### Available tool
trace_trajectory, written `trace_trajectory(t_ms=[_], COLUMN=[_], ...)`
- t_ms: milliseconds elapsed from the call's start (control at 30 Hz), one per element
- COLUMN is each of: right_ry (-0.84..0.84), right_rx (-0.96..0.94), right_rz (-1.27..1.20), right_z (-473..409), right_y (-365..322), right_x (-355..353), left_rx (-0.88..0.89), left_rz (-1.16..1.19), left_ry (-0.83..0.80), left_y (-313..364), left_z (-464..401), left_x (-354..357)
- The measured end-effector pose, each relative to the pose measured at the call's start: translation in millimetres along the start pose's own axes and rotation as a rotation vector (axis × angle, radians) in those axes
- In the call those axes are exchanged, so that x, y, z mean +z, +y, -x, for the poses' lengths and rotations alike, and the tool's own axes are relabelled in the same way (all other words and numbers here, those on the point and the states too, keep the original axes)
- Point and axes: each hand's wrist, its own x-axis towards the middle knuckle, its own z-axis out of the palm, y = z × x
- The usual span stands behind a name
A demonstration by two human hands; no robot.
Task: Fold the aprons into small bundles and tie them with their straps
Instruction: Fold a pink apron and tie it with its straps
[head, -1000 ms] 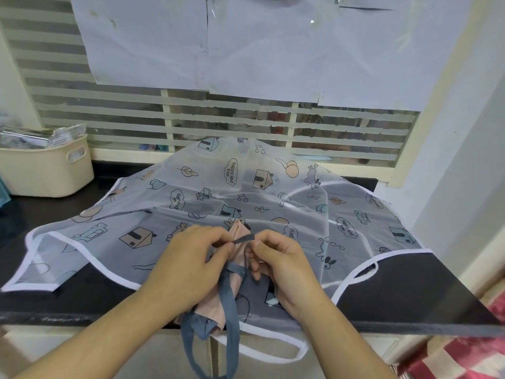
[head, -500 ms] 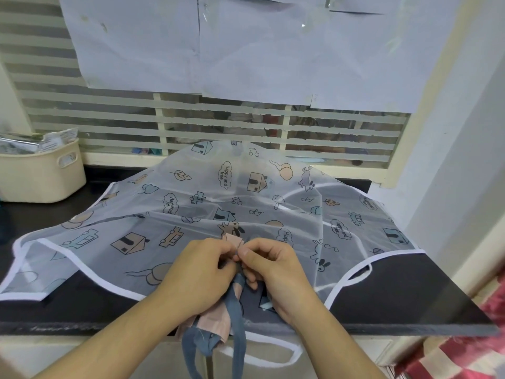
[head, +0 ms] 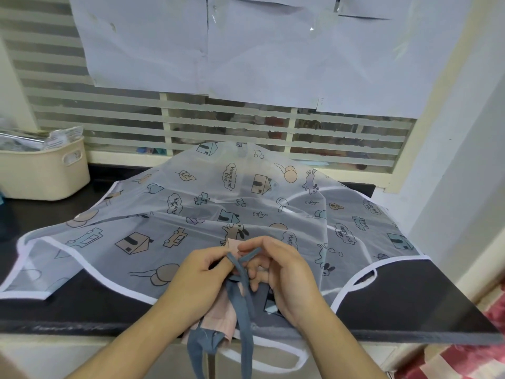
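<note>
My left hand [head: 196,280] and right hand [head: 284,272] pinch the blue-grey straps [head: 241,272], crossing them over the pink apron bundle [head: 222,318] at six o'clock on the counter edge [head: 82,328]. Soft, limp cloth; I'd grip near the crossing.

Soft even daylight, faint shadows, wide-angle edge bending, slight blur

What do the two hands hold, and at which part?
Both hands pinch the blue-grey straps of the pink apron bundle, near where the straps cross above it.
</note>
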Motion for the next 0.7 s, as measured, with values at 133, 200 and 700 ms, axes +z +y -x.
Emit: trace_trajectory(t_ms=[133,200,700], right_ry=[0.021,0.036,0.045], right_rx=[-0.019,-0.049,-0.114], right_rz=[0.104,0.189,0.632], right_z=[-0.1,1.2,11.1], right_y=[1.9,3.4,2.0], right_x=[2.2,4.1,17.9], left_rx=[-0.048,-0.036,0.008], left_rz=[0.076,0.108,0.243], left_ry=[0.064,0.055,0.079], left_y=[-3.0,-0.7,-11.8], left_z=[-3.0,-1.9,-0.3], left_x=[0.5,1.7,-3.1])
